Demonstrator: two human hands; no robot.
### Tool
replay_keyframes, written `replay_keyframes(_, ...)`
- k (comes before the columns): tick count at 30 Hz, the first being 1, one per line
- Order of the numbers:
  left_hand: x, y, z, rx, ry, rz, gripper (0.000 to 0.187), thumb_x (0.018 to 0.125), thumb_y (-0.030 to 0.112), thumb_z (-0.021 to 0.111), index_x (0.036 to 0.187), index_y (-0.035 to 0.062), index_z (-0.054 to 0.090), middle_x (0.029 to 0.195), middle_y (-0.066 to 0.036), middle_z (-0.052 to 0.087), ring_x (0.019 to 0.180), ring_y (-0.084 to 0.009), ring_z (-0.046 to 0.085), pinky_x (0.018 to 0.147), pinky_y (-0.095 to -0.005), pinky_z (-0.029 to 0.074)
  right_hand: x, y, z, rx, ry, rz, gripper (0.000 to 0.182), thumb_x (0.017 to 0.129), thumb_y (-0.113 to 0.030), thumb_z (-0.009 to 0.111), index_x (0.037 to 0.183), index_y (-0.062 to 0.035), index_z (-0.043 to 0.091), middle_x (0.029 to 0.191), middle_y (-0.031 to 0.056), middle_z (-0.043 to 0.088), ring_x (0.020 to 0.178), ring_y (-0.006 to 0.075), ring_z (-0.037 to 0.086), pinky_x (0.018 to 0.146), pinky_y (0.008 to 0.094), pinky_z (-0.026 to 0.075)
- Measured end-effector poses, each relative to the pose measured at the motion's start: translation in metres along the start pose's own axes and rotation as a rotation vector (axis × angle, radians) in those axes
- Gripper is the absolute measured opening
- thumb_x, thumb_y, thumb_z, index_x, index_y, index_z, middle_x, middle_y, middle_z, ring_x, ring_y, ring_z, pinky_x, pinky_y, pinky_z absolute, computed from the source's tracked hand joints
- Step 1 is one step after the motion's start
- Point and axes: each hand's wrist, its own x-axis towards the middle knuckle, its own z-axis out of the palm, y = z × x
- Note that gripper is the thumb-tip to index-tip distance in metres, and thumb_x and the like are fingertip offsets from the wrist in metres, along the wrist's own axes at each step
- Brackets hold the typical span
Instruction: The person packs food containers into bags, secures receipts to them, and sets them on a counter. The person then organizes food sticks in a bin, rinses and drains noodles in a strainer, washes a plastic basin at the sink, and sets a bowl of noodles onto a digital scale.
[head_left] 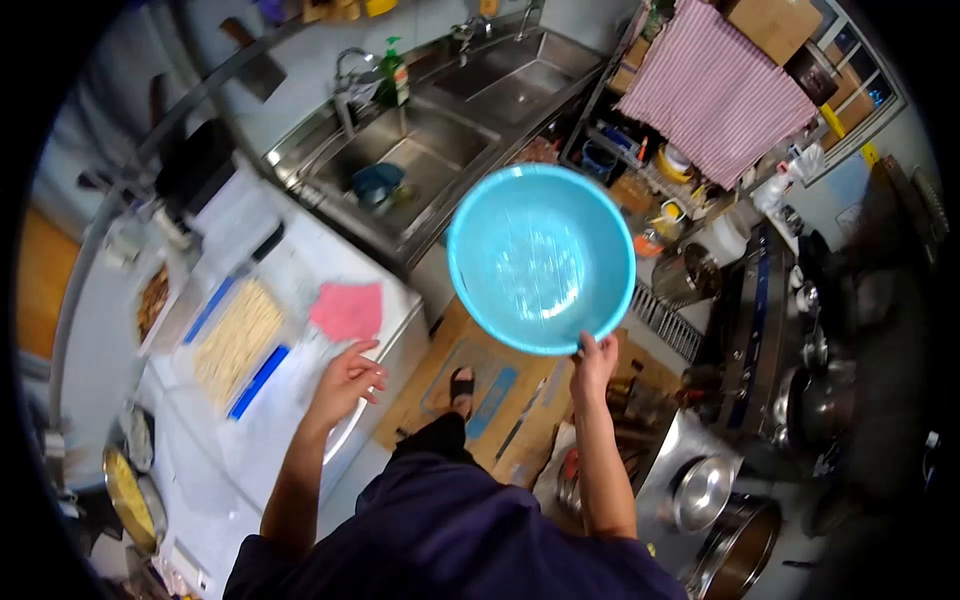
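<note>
A large turquoise basin is held out over the floor, its inside turned toward me and showing streaks of glare. My right hand grips the basin by its near rim, fingers wrapped over the edge. Over the white counter's edge hovers my left hand, apart from the basin, its fingers loosely curled and spread with nothing between them. A pink cloth lies on the counter just beyond that hand. Left of the cloth is a clear container with blue side clips, holding pale sticks or noodles.
A steel double sink runs along the back wall, with a dark teal bowl in its left bay. A green soap bottle stands behind. On the right are a stove and a steel pot. Cardboard covers the floor.
</note>
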Motion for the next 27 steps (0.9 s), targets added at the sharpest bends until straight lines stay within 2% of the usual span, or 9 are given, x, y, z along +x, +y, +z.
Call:
replay_keyframes(4,0.158,0.052,0.106,-0.139,-0.150,-0.109,0.069,0.091,0.022,0.070,0.145,-0.0015,0.034,0.106,-0.014,0.065,0.090,-0.0197,0.066,0.066,-0.0309,0.056,0.101,-0.039,-0.037,-0.090,0.123,-0.003,0.023,0.090,-0.007,0.064,0.104,-0.0075,0.046,0.092,0.0040,0.054,0.077,0.0168,0.059,0.059,0.0357,0.053)
replay_keyframes(7,0.255,0.080,0.193,-0.164,-0.247,-0.337,0.099,0.086,0.037,0.074,0.152,-0.0025,0.012,0.138,-0.025,0.042,0.114,-0.0309,0.058,0.083,-0.0390,0.058,0.155,-0.069,-0.049,-0.050,0.125,-0.021,0.022,0.090,-0.006,0.063,0.102,-0.0081,0.045,0.088,0.0029,0.050,0.076,0.0168,0.058,0.058,0.0357,0.053)
replay_keyframes(11,0.396,0.130,0.274,-0.287,-0.445,-0.489,0.089,0.090,0.039,0.069,0.150,-0.0010,0.019,0.148,-0.026,0.034,0.120,-0.0366,0.056,0.092,-0.0454,0.056,0.276,-0.106,-0.022,-0.114,0.086,-0.010,0.022,0.091,-0.006,0.062,0.105,-0.0079,0.045,0.093,0.0037,0.053,0.081,0.0160,0.059,0.059,0.0353,0.054)
replay_keyframes(15,0.520,0.098,0.299,-0.502,-0.237,-0.438,0.077,0.089,0.019,0.066,0.149,0.0030,0.021,0.136,-0.025,0.045,0.116,-0.0352,0.059,0.094,-0.0482,0.055,0.413,-0.124,0.025,-0.118,-0.129,0.016,0.020,0.089,-0.004,0.064,0.100,-0.0076,0.047,0.091,0.0026,0.055,0.082,0.0157,0.058,0.064,0.0362,0.054)
replay_keyframes(16,0.525,0.129,0.304,-0.456,-0.126,-0.377,0.075,0.088,0.010,0.061,0.149,0.0050,0.019,0.141,-0.024,0.040,0.120,-0.0346,0.056,0.096,-0.0485,0.053,0.461,-0.103,0.029,-0.150,-0.246,-0.109,0.019,0.089,-0.005,0.065,0.101,-0.0052,0.050,0.089,0.0030,0.057,0.082,0.0148,0.058,0.065,0.0335,0.053)
replay_keyframes(19,0.568,0.179,0.291,-0.501,0.095,-0.305,0.075,0.087,0.008,0.058,0.149,0.0079,0.015,0.143,-0.022,0.036,0.123,-0.0338,0.052,0.097,-0.0469,0.053,0.547,-0.135,0.110,-0.298,-0.473,0.027,0.029,0.088,-0.018,0.072,0.104,-0.0039,0.052,0.085,0.0057,0.061,0.073,0.0147,0.060,0.063,0.0302,0.051)
replay_keyframes(21,0.615,0.158,0.257,-0.556,0.017,-0.265,0.066,0.087,0.008,0.058,0.145,0.0065,0.027,0.142,-0.021,0.035,0.124,-0.0324,0.050,0.097,-0.0478,0.052,0.635,-0.125,0.161,-0.695,-0.542,-0.146,0.039,0.088,-0.026,0.072,0.110,0.0007,0.054,0.090,0.0122,0.065,0.077,0.0206,0.065,0.072,0.0354,0.053)
replay_keyframes(23,0.654,0.198,0.238,-0.586,0.401,-0.305,0.053,0.086,0.010,0.062,0.134,0.0023,0.042,0.130,-0.020,0.046,0.111,-0.0312,0.059,0.088,-0.0435,0.057,0.696,-0.138,0.241,-0.701,-0.499,-0.538,0.045,0.089,-0.030,0.069,0.115,0.0039,0.055,0.093,0.0191,0.066,0.085,0.0275,0.068,0.078,0.0385,0.053)
replay_keyframes(27,0.754,0.232,0.198,-0.575,0.473,-0.261,0.044,0.085,0.011,0.064,0.125,-0.0010,0.050,0.112,-0.017,0.056,0.093,-0.0288,0.065,0.074,-0.0377,0.060,0.793,-0.182,0.423,-0.798,-0.791,-0.750,0.036,0.087,-0.021,0.070,0.115,0.0010,0.062,0.104,0.0192,0.068,0.094,0.0256,0.067,0.081,0.0354,0.052)
